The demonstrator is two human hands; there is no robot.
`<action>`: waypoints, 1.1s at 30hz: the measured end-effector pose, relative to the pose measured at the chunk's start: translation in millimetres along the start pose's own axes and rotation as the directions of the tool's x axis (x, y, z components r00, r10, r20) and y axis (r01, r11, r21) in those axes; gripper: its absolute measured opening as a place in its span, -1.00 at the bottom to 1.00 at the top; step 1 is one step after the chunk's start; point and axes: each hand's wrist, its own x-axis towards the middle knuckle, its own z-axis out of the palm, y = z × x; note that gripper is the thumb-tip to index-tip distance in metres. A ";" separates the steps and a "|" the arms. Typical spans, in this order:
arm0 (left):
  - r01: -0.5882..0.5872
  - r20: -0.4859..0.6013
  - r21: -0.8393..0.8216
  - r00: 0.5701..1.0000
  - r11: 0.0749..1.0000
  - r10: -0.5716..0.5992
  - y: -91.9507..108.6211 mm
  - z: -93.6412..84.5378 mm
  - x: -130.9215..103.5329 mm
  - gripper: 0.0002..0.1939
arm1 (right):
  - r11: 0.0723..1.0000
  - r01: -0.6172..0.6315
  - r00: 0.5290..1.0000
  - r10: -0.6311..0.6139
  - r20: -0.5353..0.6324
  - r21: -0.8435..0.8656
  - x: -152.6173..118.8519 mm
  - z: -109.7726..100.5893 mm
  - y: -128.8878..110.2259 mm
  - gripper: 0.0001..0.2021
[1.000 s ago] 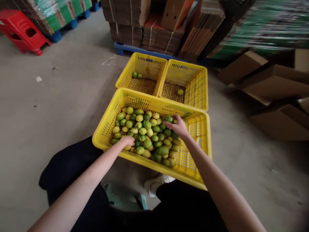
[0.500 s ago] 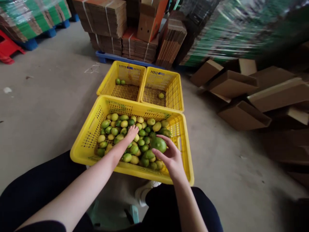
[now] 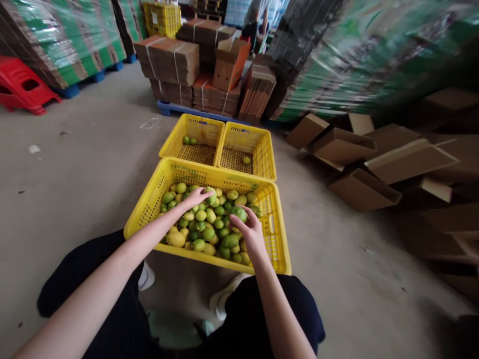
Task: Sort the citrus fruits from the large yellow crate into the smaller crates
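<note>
Above grey floor, right fingers curl wide around a green fruit while left fingers clasp a paler fruit.

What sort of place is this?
Likely a fruit-packing warehouse: a yellow crate holds green and yellow fruit, bundled flat cardboard sits on a blue pallet, and plastic-wrapped stacks stand nearby.

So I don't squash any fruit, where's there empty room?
Bare floor lies between the red stool and front crate; there's room in both back crates beside stray fruit. It's crowded around both hands in the front crate, and among the cardboard boxes.
</note>
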 end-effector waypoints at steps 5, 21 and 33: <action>-0.172 -0.088 -0.572 0.985 0.802 0.149 53.6 -77.9 -53.6 -0.35 | 0.990 0.098 0.990 -0.107 0.095 0.101 3.3 19.1 -31.7 -0.58; -0.769 -0.367 0.055 0.577 0.636 0.729 88.2 -90.6 -167.0 -0.43 | 0.672 0.737 0.676 -0.730 0.106 -0.075 -27.2 20.0 -13.0 -0.42; -0.289 -0.074 -0.356 0.957 0.889 0.282 83.3 -89.9 -156.0 -0.43 | 0.987 0.144 0.942 -0.160 0.296 0.074 -24.2 29.6 -28.6 -0.61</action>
